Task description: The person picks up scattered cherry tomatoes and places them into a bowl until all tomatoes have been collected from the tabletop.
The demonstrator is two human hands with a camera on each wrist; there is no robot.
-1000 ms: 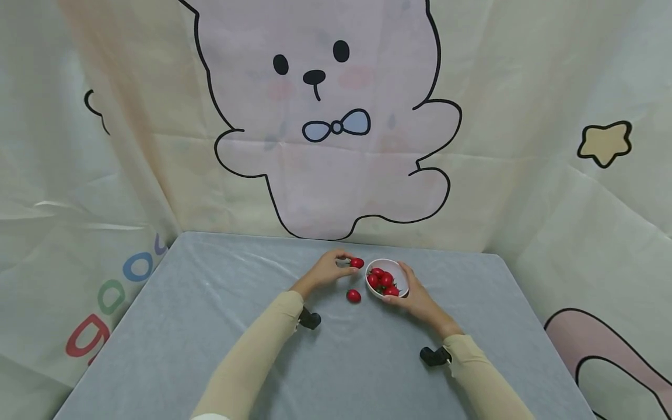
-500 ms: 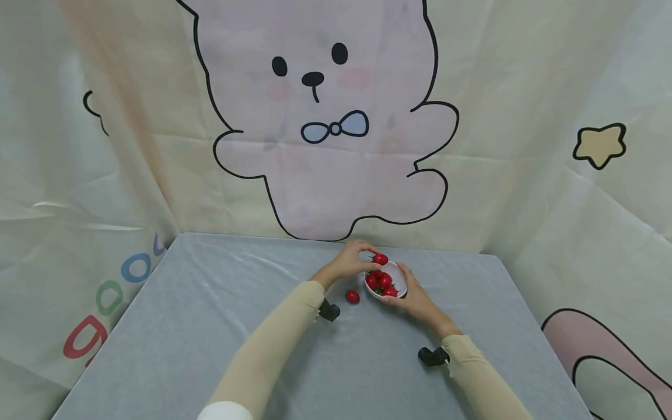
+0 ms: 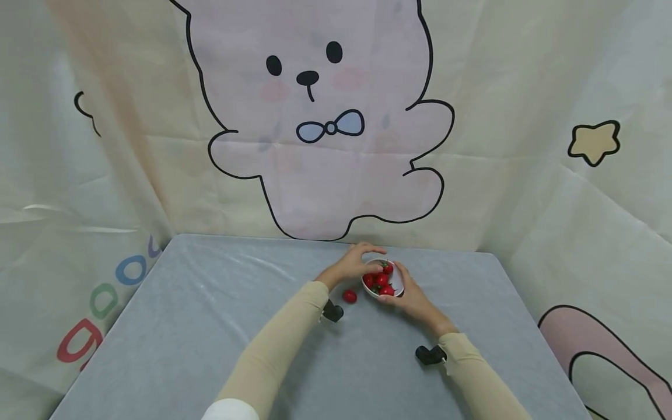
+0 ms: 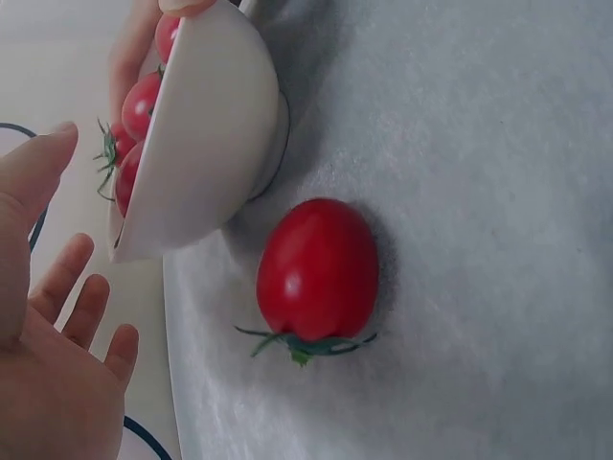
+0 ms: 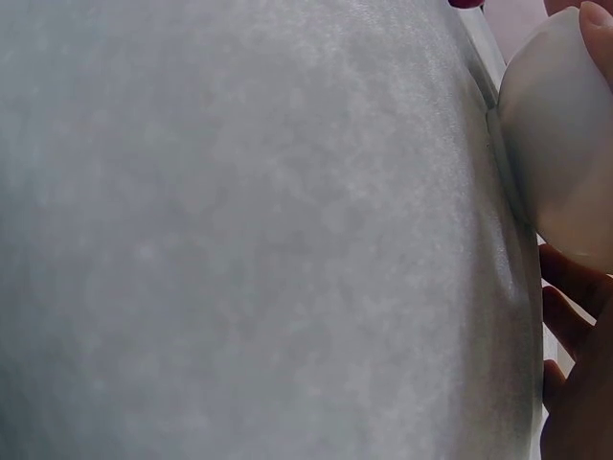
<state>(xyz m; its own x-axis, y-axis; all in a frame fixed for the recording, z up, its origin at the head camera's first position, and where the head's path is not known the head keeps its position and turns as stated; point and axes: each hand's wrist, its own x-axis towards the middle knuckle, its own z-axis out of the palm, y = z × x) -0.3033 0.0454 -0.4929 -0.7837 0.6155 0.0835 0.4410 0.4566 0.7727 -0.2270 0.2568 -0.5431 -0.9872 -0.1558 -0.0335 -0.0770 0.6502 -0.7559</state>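
Note:
A small white bowl (image 3: 398, 281) holds several red cherry tomatoes (image 3: 382, 279) with green stems. My right hand (image 3: 416, 300) grips the bowl from its right side, thumb at the near rim and fingers round the far side. At the bowl's left rim is my left hand (image 3: 353, 262), its thumb and fingers spread apart and holding nothing. One more cherry tomato (image 4: 321, 273) lies on the table just left of the bowl, below the left hand. The left wrist view shows the bowl's outer wall (image 4: 215, 134) and tomatoes rising to its rim.
A pale blue-grey cloth covers the table (image 3: 210, 315). Behind it hangs a cream backdrop (image 3: 488, 192) with a cartoon bear, right at the table's far edge. A black wrist camera (image 3: 333, 311) sits under the left wrist, another black camera (image 3: 430, 354) under the right.
My left hand has carried a cherry tomato rightward over the bowl and let it go inside. Its fingers have spread. My right hand has kept its hold on the bowl.

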